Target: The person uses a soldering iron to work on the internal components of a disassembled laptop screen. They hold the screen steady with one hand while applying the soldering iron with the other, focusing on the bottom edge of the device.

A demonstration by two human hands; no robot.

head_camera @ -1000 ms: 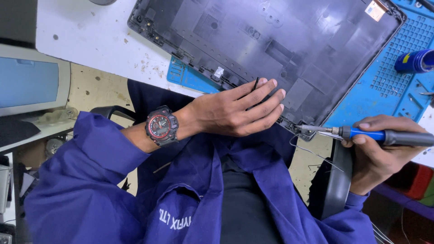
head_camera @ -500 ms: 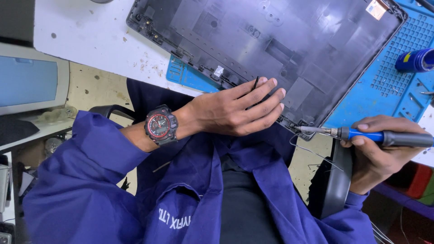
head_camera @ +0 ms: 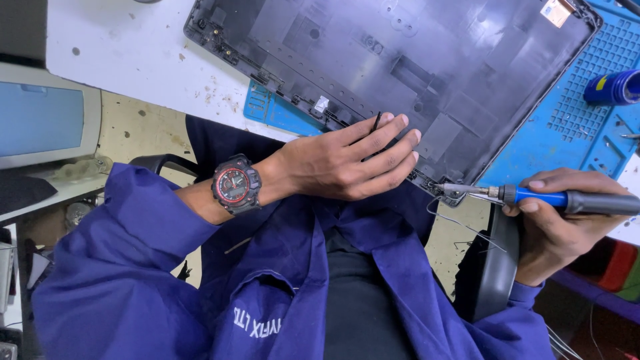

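Observation:
A dark grey laptop shell (head_camera: 400, 60) lies inside-up across the blue work mat (head_camera: 573, 120) and the white table. My left hand (head_camera: 347, 160) rests flat on the shell's near edge, fingers together, with a thin black piece sticking up between two fingers. A red-and-black watch (head_camera: 235, 185) sits on that wrist. My right hand (head_camera: 560, 227) is closed around a soldering iron (head_camera: 567, 200) with a blue and black handle. Its metal tip (head_camera: 453, 189) touches the shell's near corner, where thin wires (head_camera: 460, 223) trail off the edge.
A blue cylinder (head_camera: 613, 87) lies on the mat at far right. An old monitor (head_camera: 47, 117) stands at left on a lower shelf. The white table (head_camera: 133, 53) is speckled with debris. A black chair armrest (head_camera: 497, 267) is beside my right wrist.

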